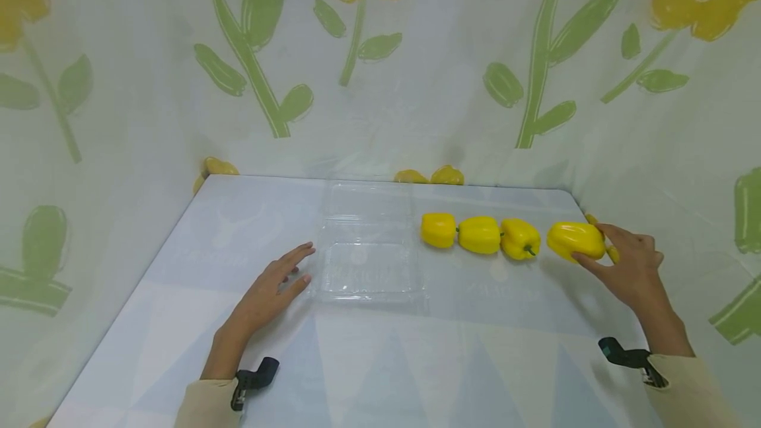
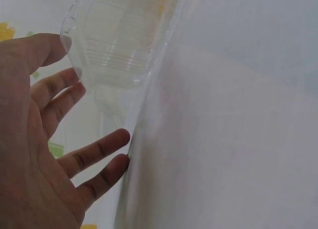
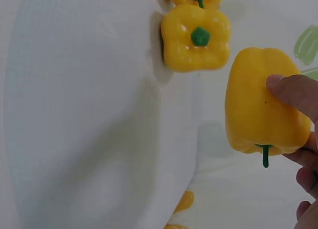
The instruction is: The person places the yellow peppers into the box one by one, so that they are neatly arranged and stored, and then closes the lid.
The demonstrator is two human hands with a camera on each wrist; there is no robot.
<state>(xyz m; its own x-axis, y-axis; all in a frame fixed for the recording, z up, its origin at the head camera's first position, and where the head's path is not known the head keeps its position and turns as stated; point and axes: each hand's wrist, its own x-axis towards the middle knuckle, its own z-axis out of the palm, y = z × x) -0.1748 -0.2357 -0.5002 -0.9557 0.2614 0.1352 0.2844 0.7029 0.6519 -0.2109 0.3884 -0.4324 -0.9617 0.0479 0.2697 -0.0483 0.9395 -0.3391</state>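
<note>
My right hand (image 1: pixel 631 268) pinches a yellow bell pepper (image 1: pixel 575 240) between thumb and fingers at the right of the table. The right wrist view shows this bell pepper (image 3: pixel 266 102) with its green stem pointing down in the picture. To its left, three more yellow bell peppers (image 1: pixel 479 235) lie in a row, close end to end. A clear plastic clamshell box (image 1: pixel 368 268) lies opened out left of the row. Beside the box's left side is my left hand (image 1: pixel 267 296), fingers spread and relaxed. In the left wrist view, its thumb and fingertips are right at the rim of the clear box (image 2: pixel 119 50).
A pale table (image 1: pixel 380 362) with light blue triangles carries everything. Behind it and on both sides hangs a white curtain (image 1: pixel 416 111) printed with yellow flowers and green leaves. Each wrist wears a black camera mount (image 1: pixel 258 375).
</note>
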